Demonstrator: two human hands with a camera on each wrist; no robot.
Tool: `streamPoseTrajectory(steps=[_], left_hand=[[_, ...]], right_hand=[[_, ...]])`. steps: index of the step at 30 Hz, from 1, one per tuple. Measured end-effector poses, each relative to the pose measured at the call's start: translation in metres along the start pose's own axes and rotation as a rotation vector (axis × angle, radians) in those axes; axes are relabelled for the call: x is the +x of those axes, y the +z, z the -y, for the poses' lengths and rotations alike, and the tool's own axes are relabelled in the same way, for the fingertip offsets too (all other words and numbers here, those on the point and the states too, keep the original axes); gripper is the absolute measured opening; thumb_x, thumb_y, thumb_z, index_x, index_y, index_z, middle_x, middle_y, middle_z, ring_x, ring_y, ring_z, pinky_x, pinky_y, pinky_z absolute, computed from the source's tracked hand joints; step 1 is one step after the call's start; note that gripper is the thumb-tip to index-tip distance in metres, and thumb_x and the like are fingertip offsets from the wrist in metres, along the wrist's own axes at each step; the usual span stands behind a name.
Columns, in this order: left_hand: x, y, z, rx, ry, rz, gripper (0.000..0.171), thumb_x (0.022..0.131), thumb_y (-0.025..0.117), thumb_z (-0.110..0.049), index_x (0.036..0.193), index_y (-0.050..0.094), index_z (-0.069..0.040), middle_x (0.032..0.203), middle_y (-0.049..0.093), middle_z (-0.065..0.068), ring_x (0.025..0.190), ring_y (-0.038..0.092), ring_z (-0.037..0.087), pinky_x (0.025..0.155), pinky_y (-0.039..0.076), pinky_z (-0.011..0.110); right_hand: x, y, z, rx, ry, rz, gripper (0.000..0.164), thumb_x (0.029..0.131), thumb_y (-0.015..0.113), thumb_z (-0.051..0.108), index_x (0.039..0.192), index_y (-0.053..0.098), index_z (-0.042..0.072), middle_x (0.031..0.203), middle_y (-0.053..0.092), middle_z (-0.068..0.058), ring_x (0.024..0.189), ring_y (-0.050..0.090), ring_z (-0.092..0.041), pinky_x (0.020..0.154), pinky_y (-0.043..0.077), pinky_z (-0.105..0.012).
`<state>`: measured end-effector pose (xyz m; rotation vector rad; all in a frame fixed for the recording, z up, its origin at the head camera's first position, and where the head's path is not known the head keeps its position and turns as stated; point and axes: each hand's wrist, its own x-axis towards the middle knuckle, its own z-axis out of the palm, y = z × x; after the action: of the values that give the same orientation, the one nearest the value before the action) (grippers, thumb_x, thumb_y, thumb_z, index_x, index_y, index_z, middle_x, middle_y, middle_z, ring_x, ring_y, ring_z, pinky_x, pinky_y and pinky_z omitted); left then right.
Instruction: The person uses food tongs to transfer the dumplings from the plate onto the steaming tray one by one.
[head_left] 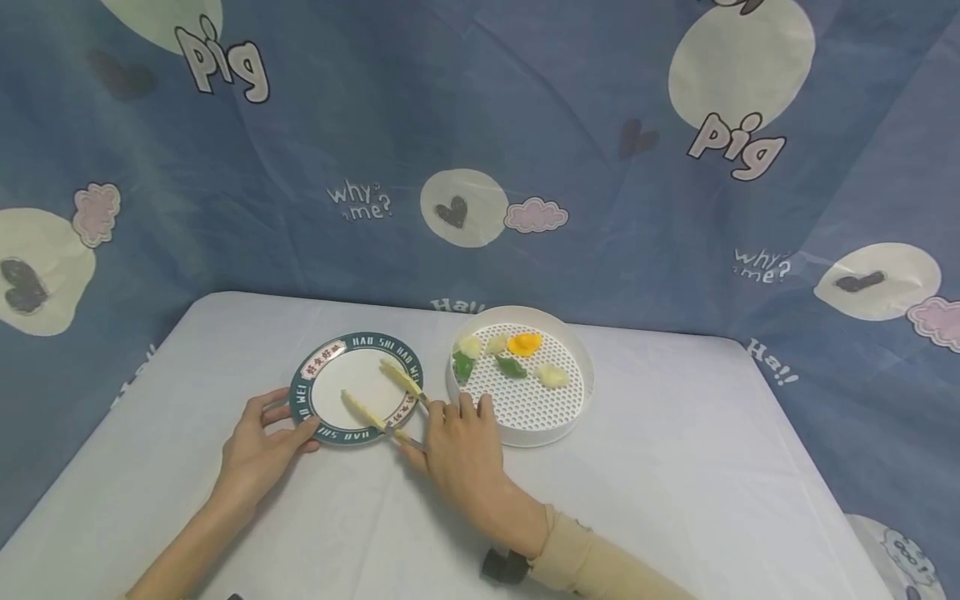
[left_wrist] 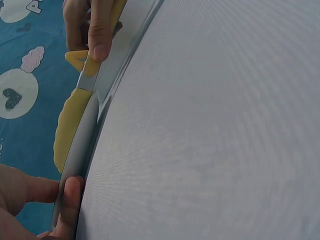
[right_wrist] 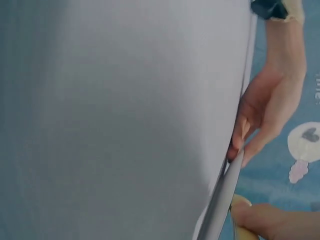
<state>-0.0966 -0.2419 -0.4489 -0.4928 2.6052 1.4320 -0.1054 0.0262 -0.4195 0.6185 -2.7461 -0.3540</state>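
My left hand (head_left: 258, 446) pinches the near-left rim of a round plate (head_left: 337, 379) with a white centre and a dark green lettered border. In the left wrist view, finger and thumb lie on either side of the plate's edge (left_wrist: 82, 137). My right hand (head_left: 465, 458) grips a pair of tongs (head_left: 363, 410) with yellow tips and metal arms. Both tips are spread apart over the plate's right half, with nothing between them. Beyond the right hand's fingers stands a round white tray (head_left: 588, 379) with a perforated base, its near-left wall partly hidden by that hand.
On the tray lie an orange piece (head_left: 524, 344), dark green pieces (head_left: 512, 367) and several pale yellowish pieces (head_left: 553, 376). A white cloth (head_left: 675, 467) covers the table. Behind it hangs a blue printed curtain (head_left: 525, 125). A dark wrist device (head_left: 504, 567) sits under the right cuff.
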Motion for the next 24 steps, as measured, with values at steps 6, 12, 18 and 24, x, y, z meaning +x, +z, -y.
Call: streamPoseTrajectory(steps=[6, 12, 18, 24], left_hand=[[0.0006, -0.0008, 0.0006, 0.003, -0.002, -0.003, 0.095, 0.108, 0.065, -0.044, 0.172, 0.009, -0.002, 0.161, 0.048, 0.031, 0.138, 0.062, 0.046, 0.120, 0.040, 0.069], [0.0009, 0.0002, 0.0014, -0.001, -0.006, -0.005, 0.095, 0.107, 0.066, -0.043, 0.172, 0.009, -0.003, 0.162, 0.048, 0.031, 0.136, 0.064, 0.045, 0.120, 0.039, 0.069], [0.0004, 0.0009, 0.0013, -0.003, 0.006, -0.009, 0.095, 0.107, 0.066, -0.043, 0.172, 0.009, -0.002, 0.161, 0.049, 0.032, 0.139, 0.061, 0.048, 0.120, 0.038, 0.072], [0.0003, 0.0016, 0.0016, 0.004, 0.016, -0.023, 0.095, 0.107, 0.066, -0.042, 0.172, 0.010, -0.001, 0.160, 0.049, 0.033, 0.135, 0.065, 0.047, 0.117, 0.042, 0.071]], right_hand=[[-0.0030, 0.0047, 0.0038, 0.012, -0.007, -0.022, 0.073, 0.094, 0.053, 0.085, 0.101, 0.067, 0.014, 0.081, 0.070, 0.003, 0.080, 0.048, -0.015, 0.081, 0.037, -0.034], [-0.0042, 0.0078, 0.0066, 0.006, -0.010, 0.015, 0.076, 0.094, 0.050, 0.086, 0.100, 0.066, 0.013, 0.082, 0.070, 0.003, 0.081, 0.048, -0.016, 0.082, 0.039, -0.034], [-0.0039, 0.0081, 0.0079, -0.030, -0.025, 0.070, 0.082, 0.095, 0.042, 0.089, 0.100, 0.066, 0.011, 0.082, 0.070, 0.003, 0.080, 0.047, -0.017, 0.081, 0.037, -0.034], [-0.0023, 0.0084, 0.0085, 0.003, -0.012, 0.103, 0.087, 0.094, 0.041, 0.091, 0.107, 0.067, 0.010, 0.089, 0.074, 0.001, 0.084, 0.051, -0.018, 0.084, 0.039, -0.035]])
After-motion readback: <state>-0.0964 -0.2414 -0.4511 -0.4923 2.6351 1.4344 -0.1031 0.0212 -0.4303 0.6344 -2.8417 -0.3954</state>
